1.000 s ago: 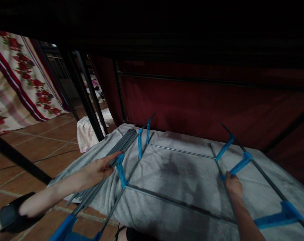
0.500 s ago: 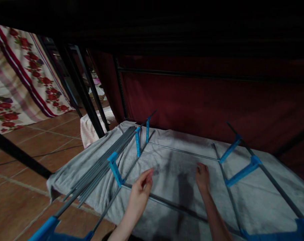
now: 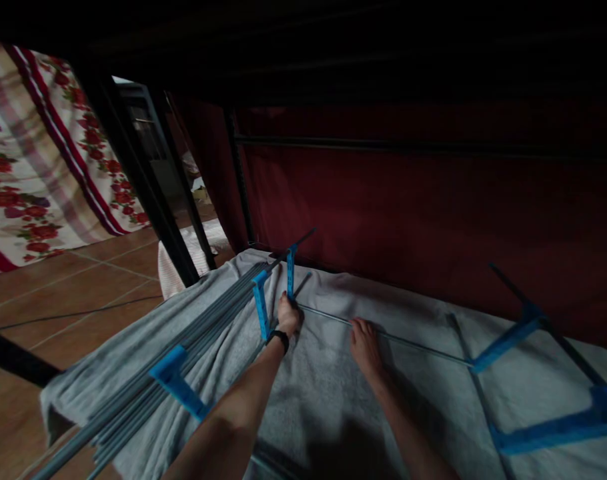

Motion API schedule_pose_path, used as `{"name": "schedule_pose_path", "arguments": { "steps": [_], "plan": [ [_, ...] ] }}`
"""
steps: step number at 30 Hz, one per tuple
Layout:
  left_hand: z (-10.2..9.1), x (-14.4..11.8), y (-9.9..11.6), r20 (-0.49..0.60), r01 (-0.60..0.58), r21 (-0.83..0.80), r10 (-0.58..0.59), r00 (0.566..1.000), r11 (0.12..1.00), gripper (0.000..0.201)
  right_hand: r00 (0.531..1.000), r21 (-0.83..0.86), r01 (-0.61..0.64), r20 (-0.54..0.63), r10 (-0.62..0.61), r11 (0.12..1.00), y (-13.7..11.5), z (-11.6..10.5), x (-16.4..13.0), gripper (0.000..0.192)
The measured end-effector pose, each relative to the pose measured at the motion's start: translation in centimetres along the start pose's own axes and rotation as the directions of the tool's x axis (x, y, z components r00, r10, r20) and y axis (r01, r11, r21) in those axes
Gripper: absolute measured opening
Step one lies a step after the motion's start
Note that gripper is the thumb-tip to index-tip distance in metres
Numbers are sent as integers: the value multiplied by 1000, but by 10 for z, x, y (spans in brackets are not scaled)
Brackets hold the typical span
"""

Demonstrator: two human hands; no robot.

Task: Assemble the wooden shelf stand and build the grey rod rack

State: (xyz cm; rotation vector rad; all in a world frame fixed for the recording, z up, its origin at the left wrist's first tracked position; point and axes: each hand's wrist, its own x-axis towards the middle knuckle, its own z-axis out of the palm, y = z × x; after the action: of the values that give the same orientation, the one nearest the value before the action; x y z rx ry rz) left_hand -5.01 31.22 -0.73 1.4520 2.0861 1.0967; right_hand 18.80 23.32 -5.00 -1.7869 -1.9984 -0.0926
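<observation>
While both forearms are stretched forward over the grey towel (image 3: 333, 393), the nearest blue connector (image 3: 176, 390) is seen at the lower left, clipped onto a bundle of grey rods (image 3: 183, 360) that runs diagonally along the towel's left side. At the lower right, two more blue connectors (image 3: 548, 433) are joined to a dark rod there. Further on, the left hand (image 3: 288, 317), with a black band at the wrist, is placed at the foot of an upright blue connector (image 3: 290, 270), where a thin grey rod (image 3: 408, 340) meets the frame's far left corner; the fingers are curled down at that joint, but whether they are closed on the connector or only pressed against it cannot be told in the dim light. The right hand (image 3: 366, 343) is laid flat and open on the towel, its fingertips touching that same thin rod, nothing being gripped. Behind the frame a dark red curtain (image 3: 408, 213) is hung, and at the far left a floral cloth (image 3: 43, 180) is seen beyond black metal legs (image 3: 133, 180) on the tiled floor (image 3: 58, 293).
</observation>
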Motion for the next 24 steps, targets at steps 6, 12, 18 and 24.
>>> {"name": "schedule_pose_path", "arguments": {
  "steps": [6,12,18,24],
  "plan": [
    [12,16,-22,3,-39,59,39,999,997,32,992,-93,68,110,-58,993,-15,26,29,29],
    [16,24,-29,-15,-61,138,63,998,989,21,995,-99,75,69,-68,992,-11,33,33,22],
    [21,25,-32,-16,-26,186,29,999,982,12,996,-101,81,44,-77,992,-7,33,29,22],
    [23,22,-35,-20,-19,182,23,1000,983,10,993,-109,65,103,-54,992,-6,32,30,26]
  ]
}}
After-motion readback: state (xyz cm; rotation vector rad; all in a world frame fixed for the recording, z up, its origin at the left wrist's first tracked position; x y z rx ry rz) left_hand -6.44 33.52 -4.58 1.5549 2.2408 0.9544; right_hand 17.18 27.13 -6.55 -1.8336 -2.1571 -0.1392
